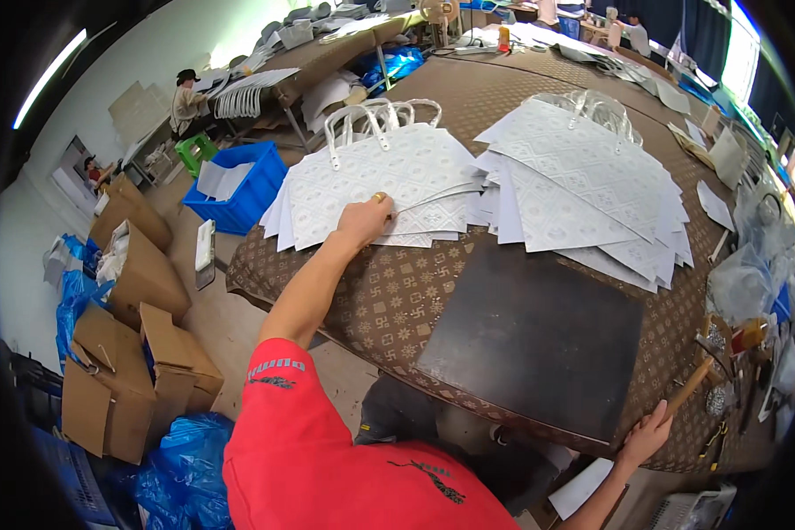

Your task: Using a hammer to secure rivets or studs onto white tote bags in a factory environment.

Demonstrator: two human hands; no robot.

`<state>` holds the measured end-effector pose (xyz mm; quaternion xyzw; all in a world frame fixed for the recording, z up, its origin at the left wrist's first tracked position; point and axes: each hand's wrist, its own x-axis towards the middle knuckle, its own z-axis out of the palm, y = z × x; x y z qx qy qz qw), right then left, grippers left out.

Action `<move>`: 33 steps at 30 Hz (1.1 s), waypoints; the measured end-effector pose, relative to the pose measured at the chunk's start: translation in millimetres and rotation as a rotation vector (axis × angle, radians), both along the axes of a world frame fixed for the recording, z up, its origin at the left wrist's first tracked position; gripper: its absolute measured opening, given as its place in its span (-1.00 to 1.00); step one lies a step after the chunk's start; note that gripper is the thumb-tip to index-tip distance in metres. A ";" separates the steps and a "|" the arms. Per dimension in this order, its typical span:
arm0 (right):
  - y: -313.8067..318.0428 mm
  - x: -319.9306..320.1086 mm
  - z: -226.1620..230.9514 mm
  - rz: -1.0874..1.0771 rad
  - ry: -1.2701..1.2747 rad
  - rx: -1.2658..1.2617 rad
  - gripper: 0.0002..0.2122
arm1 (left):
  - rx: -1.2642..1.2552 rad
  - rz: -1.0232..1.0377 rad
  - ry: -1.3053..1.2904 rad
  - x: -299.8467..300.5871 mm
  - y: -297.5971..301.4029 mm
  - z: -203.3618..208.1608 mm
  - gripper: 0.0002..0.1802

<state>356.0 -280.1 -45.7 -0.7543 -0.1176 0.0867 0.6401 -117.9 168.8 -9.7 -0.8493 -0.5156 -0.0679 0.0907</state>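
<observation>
My left hand (pixel 367 221) is closed at the near edge of a fanned stack of white patterned bag panels (pixel 327 199), its fingers pinching a panel there. Clear handles (pixel 362 124) are fixed along the far edge of this stack. Low at the right, by the table's edge, my right hand (pixel 647 433) is wrapped round the wooden handle of a hammer (pixel 691 389); its head end is hard to make out among the clutter. Between my hands a dark flat board (pixel 539 336) lies on the table. To its far side sits a second fanned stack of panels (pixel 583 185) with clear handles.
A brown patterned cloth covers the table (pixel 371 305). Metal bowls of small parts (pixel 720 397), yellow-handled pliers (pixel 714 446) and plastic bags (pixel 751 274) crowd its right side. Left on the floor stand a blue crate (pixel 256 190) and cardboard boxes (pixel 110 371). People work farther off.
</observation>
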 end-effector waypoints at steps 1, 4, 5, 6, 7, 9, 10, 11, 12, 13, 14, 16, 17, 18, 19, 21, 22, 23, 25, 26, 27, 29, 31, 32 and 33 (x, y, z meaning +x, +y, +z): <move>2.0 -1.8 0.2 0.000 -0.008 -0.001 -0.73 | -0.001 0.000 -0.008 -2.3 1.8 1.0 -0.74; 4.9 -7.0 6.1 -0.017 -0.011 -0.018 -0.71 | -0.085 -0.055 0.144 -3.2 7.5 12.3 -0.76; 5.2 -8.3 8.0 -0.019 -0.021 -0.019 -0.71 | -0.086 -0.058 0.134 -5.9 10.3 16.9 -0.76; 5.9 -9.8 9.6 -0.011 -0.015 -0.013 -0.71 | -0.088 -0.078 0.084 -13.1 14.3 23.0 -0.76; 6.6 -10.9 10.9 -0.002 -0.008 -0.007 -0.71 | -0.089 -0.098 0.035 -21.1 18.0 29.3 -0.76; 6.5 -13.1 9.9 0.005 -0.001 0.002 -0.70 | -0.088 -0.120 -0.014 -31.0 21.7 36.5 -0.77; 5.7 -11.2 8.9 0.001 -0.005 0.008 -0.72 | -0.030 -0.082 -0.093 -33.5 21.8 38.8 -0.78; 4.7 -9.2 7.7 -0.002 -0.008 0.013 -0.73 | 0.027 -0.044 -0.170 -36.3 21.1 41.2 -0.79; 3.5 -8.9 6.2 -0.005 -0.010 0.019 -0.75 | 0.085 -0.006 -0.247 -40.5 19.9 44.5 -0.79; 1.0 -8.8 4.6 -0.018 -0.010 0.017 -0.75 | 0.231 0.015 -0.343 -41.2 17.5 55.5 -0.77; 1.0 -9.0 3.7 -0.007 0.000 0.024 -0.75 | 0.375 0.038 -0.439 -47.2 15.1 69.4 -0.74; 2.5 -5.9 5.4 0.016 0.021 0.038 -0.74 | 0.682 -0.144 -0.416 -58.5 9.7 105.6 -0.66; 0.0 -6.3 6.1 -0.010 0.028 0.032 -0.74 | 0.669 -0.170 -0.418 -42.7 -7.0 130.7 -0.66; -2.2 -5.5 8.1 0.001 0.023 0.033 -0.75 | 0.694 -0.287 -0.363 -26.4 -27.5 153.8 -0.65; -4.3 -8.1 9.9 0.013 0.021 0.027 -0.76 | 0.712 -0.403 -0.307 -11.6 -52.6 172.3 -0.63; -2.5 -14.7 18.8 0.013 0.061 0.043 -0.76 | 0.720 -0.540 -0.139 15.9 -99.6 188.0 -0.65; -2.9 -8.7 10.8 0.004 0.041 0.055 -0.77 | 0.716 -0.693 -0.139 36.4 -127.3 192.2 -0.65; -4.9 -1.4 0.4 -0.008 0.018 0.063 -0.77 | 0.710 -0.848 -0.146 56.9 -156.4 191.8 -0.65; 2.1 -6.8 8.1 0.030 0.071 0.082 -0.77 | 0.556 -0.991 -0.099 84.2 -217.6 178.4 -0.63; 4.5 -13.4 15.0 0.052 0.066 0.065 -0.76 | 0.443 -1.063 -0.120 96.9 -239.2 164.4 -0.64; 5.6 -16.6 19.3 0.084 0.065 0.050 -0.76 | 0.330 -1.124 -0.135 106.7 -259.0 149.9 -0.65; 3.3 -3.6 10.1 0.095 -0.003 0.047 -0.75 | -0.095 -1.190 -0.134 122.9 -289.8 117.6 -0.71; -8.8 2.1 -8.5 0.163 -0.136 0.079 -0.75 | -0.400 -1.135 -0.323 131.4 -303.2 84.8 -0.73; -18.5 6.4 -11.4 0.161 -0.127 0.065 -0.75 | -0.677 -1.042 -0.515 135.6 -305.3 69.8 -0.75; -30.3 11.2 -10.9 0.132 -0.172 0.006 -0.74 | -0.944 -0.924 -0.701 137.1 -305.6 61.8 -0.78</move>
